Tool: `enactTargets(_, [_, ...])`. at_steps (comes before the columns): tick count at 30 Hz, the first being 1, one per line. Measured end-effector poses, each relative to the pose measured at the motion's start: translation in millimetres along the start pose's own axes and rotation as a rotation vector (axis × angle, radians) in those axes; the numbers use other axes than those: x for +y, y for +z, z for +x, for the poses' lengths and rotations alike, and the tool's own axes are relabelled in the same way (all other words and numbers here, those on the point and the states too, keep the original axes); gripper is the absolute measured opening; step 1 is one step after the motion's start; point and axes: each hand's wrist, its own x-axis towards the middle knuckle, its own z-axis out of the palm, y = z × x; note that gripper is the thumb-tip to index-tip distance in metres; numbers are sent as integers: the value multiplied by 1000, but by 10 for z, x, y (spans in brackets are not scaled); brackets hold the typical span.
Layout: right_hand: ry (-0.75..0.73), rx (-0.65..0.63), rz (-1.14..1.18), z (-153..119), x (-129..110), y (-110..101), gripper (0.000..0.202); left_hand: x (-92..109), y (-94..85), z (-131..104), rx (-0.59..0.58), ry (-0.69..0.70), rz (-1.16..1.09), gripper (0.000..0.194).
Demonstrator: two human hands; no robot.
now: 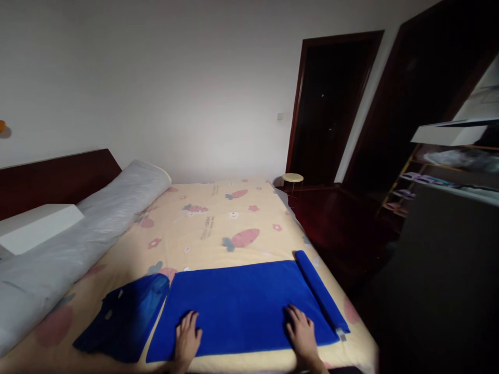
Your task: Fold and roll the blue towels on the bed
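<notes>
A home bedroom: a bed with carrot-print sheet, dark wooden headboard, doorway and shelves

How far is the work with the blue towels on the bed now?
One blue towel is already rolled up, lying at the right. Both hands, left hand and right hand, press flat on the spread blue towel; it is not rolled yet. A crumpled blue cloth lies untouched at the left.

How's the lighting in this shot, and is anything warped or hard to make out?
Head view: dim overall, brightest on the bedsheet and blue towel where the left hand and right hand press flat; the doorway and floor on the right sink into near black; wide-angle distortion bends the shelf and the edges, which look soft.
</notes>
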Motion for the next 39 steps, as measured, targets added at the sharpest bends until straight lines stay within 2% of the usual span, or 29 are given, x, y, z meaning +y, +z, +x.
enactTargets(2, [33,124,-8,-126,395,5,46,-507,49,-73,53,-104,62,52])
enactTargets(4, [83,207,-18,-200,638,21,45,-880,93,-137,88,-198,121,47])
enactTargets(6, [121,253,-22,-195,678,37,45,-1051,111,-153,118,-247,157,43])
enactTargets(8, [114,256,-11,-111,514,51,43,-998,107,-106,146,-226,158,43])
enactTargets(9, [92,241,-1,-46,366,59,43,-891,101,-62,156,-187,145,45])
enactTargets(11, [19,167,27,107,-19,81,42,-543,94,45,157,-65,95,50])
enactTargets(15, [-146,-71,77,384,-880,163,54,433,155,242,65,237,-51,67])
enactTargets(17, [-202,-199,87,471,-1188,219,60,876,219,314,-9,322,-104,73])
enactTargets(19, [-220,-295,92,524,-1312,273,61,1170,274,373,-70,350,-143,72])
enactTargets(21, [-212,-319,102,552,-1216,306,56,1258,304,417,-99,337,-150,70])
enactTargets(23, [-182,-264,99,555,-912,304,51,1121,319,436,-74,294,-124,69])
enactTargets(25, [-128,-157,65,530,-458,269,50,787,344,424,6,215,-76,66])
enactTargets(29, [-41,83,-30,405,533,188,58,-181,457,329,186,-28,30,55])
enactTargets(32, [-25,145,-49,308,1021,190,64,-815,520,275,242,-184,41,56])
enactTargets(34, [-23,159,-46,272,1160,219,65,-1065,525,268,231,-166,27,56])
enactTargets(35, [-17,171,-45,265,1179,237,65,-1127,520,273,226,-150,22,56])
enactTargets(37, [1,210,-51,269,1129,273,65,-1121,508,293,236,-143,22,57])
enactTargets(39, [1,245,-48,296,963,305,63,-952,503,324,276,-152,27,56])
